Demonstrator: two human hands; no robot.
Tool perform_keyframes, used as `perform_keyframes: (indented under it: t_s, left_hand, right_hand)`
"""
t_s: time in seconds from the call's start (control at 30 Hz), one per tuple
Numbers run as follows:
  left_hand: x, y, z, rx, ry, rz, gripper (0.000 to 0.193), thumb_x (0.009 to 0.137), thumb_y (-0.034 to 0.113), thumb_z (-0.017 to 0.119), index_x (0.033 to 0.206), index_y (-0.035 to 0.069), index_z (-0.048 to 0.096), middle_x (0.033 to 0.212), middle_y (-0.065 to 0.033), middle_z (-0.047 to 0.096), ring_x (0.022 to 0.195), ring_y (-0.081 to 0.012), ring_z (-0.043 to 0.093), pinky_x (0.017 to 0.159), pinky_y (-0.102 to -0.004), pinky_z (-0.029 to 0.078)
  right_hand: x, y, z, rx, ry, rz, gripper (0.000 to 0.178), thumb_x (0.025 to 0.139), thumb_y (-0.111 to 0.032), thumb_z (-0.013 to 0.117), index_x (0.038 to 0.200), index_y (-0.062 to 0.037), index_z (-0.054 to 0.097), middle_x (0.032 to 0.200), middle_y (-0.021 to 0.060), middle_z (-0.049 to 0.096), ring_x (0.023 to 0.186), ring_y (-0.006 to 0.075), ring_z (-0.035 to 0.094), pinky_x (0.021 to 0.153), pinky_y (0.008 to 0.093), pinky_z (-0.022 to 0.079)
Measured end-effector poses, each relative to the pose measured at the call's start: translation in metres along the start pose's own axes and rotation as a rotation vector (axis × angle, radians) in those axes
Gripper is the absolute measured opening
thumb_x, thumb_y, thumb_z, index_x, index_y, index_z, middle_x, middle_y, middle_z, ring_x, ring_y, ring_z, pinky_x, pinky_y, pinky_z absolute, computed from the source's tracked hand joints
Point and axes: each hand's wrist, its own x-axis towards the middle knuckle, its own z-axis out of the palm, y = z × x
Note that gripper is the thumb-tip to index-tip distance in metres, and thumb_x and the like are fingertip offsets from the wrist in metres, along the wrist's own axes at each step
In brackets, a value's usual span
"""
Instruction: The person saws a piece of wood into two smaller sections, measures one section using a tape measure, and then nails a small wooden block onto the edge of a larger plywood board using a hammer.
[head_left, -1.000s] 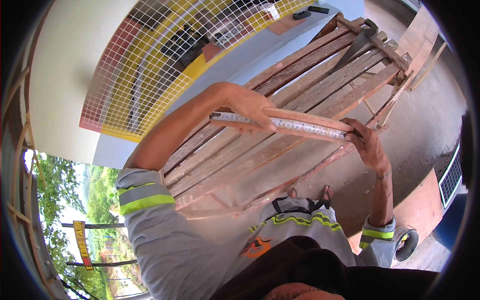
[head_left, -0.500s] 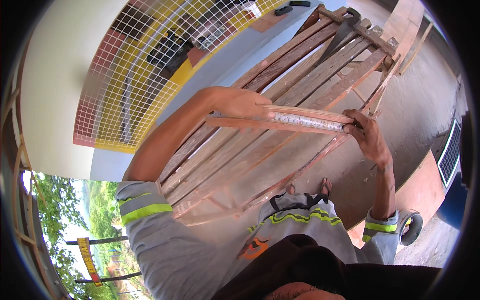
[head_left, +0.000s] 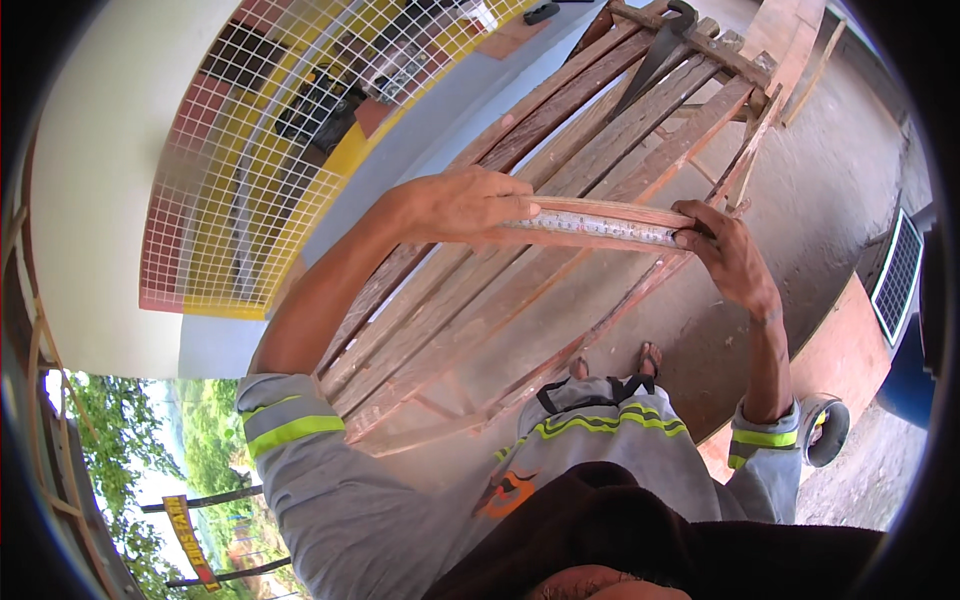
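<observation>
Above a slatted wooden bench (head_left: 440,300), I hold a wooden piece (head_left: 570,240) crosswise between both hands. A pale measuring strip (head_left: 600,225) with fine marks, a tape or a rule, lies along its length. My left hand (head_left: 465,205) is closed on the left part, with fingertips at the strip's left end. My right hand (head_left: 728,250) pinches the right end, thumb and fingers on the wood and the strip. The left palm side is hidden.
A handsaw (head_left: 655,60) rests at the bench's far end. A white wire mesh (head_left: 250,160) on the left covers a shelf with tools. On the right are a wooden board (head_left: 850,340), a round container (head_left: 824,430) and a blue barrel (head_left: 908,375).
The whole view has shifted slightly. Both hands still hold the wooden piece and the strip, which now sit a little higher and further left in the picture.
</observation>
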Motion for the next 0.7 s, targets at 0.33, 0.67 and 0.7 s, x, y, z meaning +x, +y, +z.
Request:
perform_keyframes:
  t_s: [0.33,0.67,0.7]
  left_hand:
    - [-0.002,0.025,-0.004,0.229,0.060,-0.081,0.063,0.098,0.054,0.049,0.124,-0.001,0.064,0.123,-0.0242,0.062,0.110,-0.0335,0.061,0.096,-0.0439,0.046]
    - [0.013,0.011,-0.002,0.206,0.082,-0.056,0.058,0.099,0.050,0.048,0.121,-0.001,0.066,0.119,-0.0216,0.063,0.112,-0.0335,0.058,0.099,-0.0426,0.043]
    - [0.014,0.009,-0.002,0.220,0.096,-0.033,0.058,0.099,0.050,0.048,0.120,-0.001,0.066,0.118,-0.0218,0.064,0.111,-0.0333,0.059,0.097,-0.0427,0.044]
  right_hand:
    - [-0.002,0.005,0.003,-0.011,0.001,0.029,0.032,0.095,-0.012,0.063,0.125,-0.0014,0.058,0.094,0.0224,0.071,0.091,0.0358,0.070,0.081,0.0420,0.053]
    - [-0.001,0.007,0.003,-0.023,0.022,0.010,0.031,0.095,-0.013,0.063,0.124,-0.0017,0.059,0.094,0.0228,0.071,0.091,0.0365,0.071,0.081,0.0422,0.053]
    - [-0.001,0.007,0.003,-0.023,0.020,0.012,0.031,0.096,-0.013,0.063,0.124,-0.0017,0.059,0.094,0.0227,0.071,0.091,0.0366,0.071,0.081,0.0423,0.052]
